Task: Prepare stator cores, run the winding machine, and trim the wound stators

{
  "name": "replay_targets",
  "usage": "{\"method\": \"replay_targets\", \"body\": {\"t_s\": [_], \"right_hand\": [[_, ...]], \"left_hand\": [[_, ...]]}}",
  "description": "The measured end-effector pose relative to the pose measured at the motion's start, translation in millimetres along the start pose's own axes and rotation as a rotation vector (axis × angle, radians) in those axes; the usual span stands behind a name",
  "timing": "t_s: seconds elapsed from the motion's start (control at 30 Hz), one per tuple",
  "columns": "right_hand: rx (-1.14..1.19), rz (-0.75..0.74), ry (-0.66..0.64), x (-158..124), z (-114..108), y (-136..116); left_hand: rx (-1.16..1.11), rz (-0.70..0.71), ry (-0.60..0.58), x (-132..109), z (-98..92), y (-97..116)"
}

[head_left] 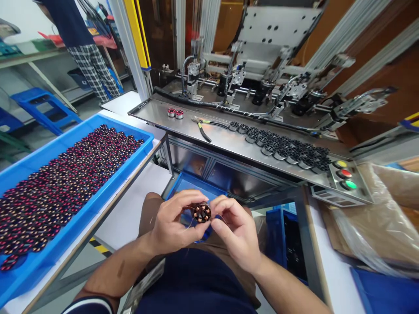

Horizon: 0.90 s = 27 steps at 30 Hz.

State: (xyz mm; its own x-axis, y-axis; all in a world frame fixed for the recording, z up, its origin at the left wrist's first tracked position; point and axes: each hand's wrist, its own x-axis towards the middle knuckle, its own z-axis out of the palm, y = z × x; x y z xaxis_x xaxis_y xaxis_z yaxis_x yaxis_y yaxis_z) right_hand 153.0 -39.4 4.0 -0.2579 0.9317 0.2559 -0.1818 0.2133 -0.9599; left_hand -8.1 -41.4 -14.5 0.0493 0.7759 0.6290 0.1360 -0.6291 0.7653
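Over my lap, my left hand (173, 220) holds a small round motor stator (201, 213) between thumb and fingers, its copper windings facing up. Thin loose wires stick out from its sides. My right hand (237, 229) is closed in a pinch at the stator's right edge, around a thin wire; the exact grip is partly hidden by the fingers. Beyond the hands, pliers (203, 128) with dark and yellow-green handles lie on the metal bench (183, 126). Several black stators (281, 146) stand in rows to their right, and two red-and-silver ones (175, 113) to their left.
A blue tray (149, 138) full of wound stators stands at left. Behind the bench is a machine with clamps (237, 76). A button box (347, 176) sits at the bench's right end, beside a plastic-lined carton (386, 218). Another person (78, 39) stands at far left.
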Motion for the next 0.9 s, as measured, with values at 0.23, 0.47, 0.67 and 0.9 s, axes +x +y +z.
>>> {"method": "replay_targets", "body": {"t_s": [0.23, 0.47, 0.67, 0.9], "right_hand": [[0.162, 0.117, 0.128, -4.6, 15.8, 15.1], [-0.012, -0.095, 0.149, -1.3, 12.1, 8.8], [0.078, 0.053, 0.234, 5.4, 16.3, 12.1], [0.142, -0.004, 0.068, 1.2, 12.0, 12.5]], "left_hand": [[0.142, 0.127, 0.051, 2.2, -4.3, 1.6], [0.159, 0.133, 0.040, 4.5, -5.6, 4.3], [0.028, 0.050, 0.025, 0.4, -5.4, 0.5], [-0.159, -0.125, 0.057, 4.2, -9.4, 2.1]]}}
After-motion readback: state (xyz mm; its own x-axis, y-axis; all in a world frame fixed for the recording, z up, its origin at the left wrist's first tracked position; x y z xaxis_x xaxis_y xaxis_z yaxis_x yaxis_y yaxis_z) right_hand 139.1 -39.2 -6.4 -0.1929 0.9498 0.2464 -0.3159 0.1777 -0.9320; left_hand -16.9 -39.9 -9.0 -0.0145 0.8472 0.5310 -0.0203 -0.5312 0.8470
